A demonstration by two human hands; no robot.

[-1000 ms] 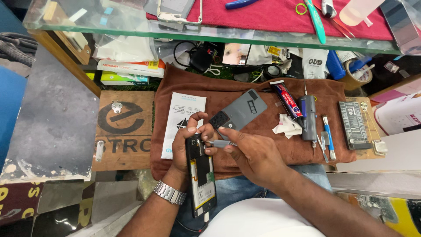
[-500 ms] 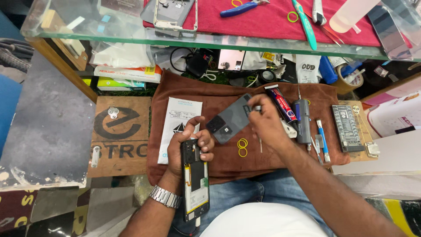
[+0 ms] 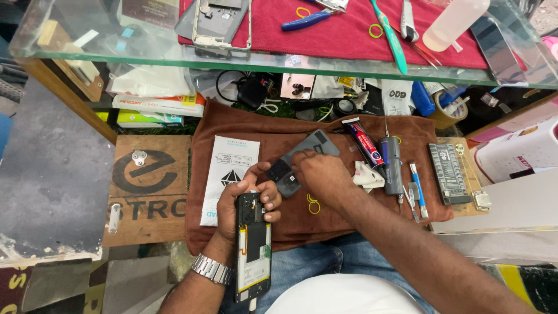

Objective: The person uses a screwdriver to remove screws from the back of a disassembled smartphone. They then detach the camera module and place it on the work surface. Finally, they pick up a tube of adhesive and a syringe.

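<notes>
My left hand (image 3: 244, 200) holds an opened black phone (image 3: 253, 256) upright over my lap, its back off and its insides showing. A metal watch sits on that wrist. My right hand (image 3: 322, 171) rests on a grey phone back cover (image 3: 311, 145) that lies on the brown cloth (image 3: 232, 125). Its fingertips pinch the cover's near end by the dark camera block, right beside my left fingers.
On the cloth lie a white packet (image 3: 229, 174), a glue tube (image 3: 364, 141), a grey electric screwdriver (image 3: 392, 160), blue tools (image 3: 417, 187), a white tissue (image 3: 367, 177) and yellow rubber bands (image 3: 314, 203). A glass counter (image 3: 116, 35) above carries a red cloth, a phone frame (image 3: 221, 23) and pliers.
My right hand left the phone, reached to the far end of the back cover, then came back to the cover's near end. My left hand kept hold of the phone.
</notes>
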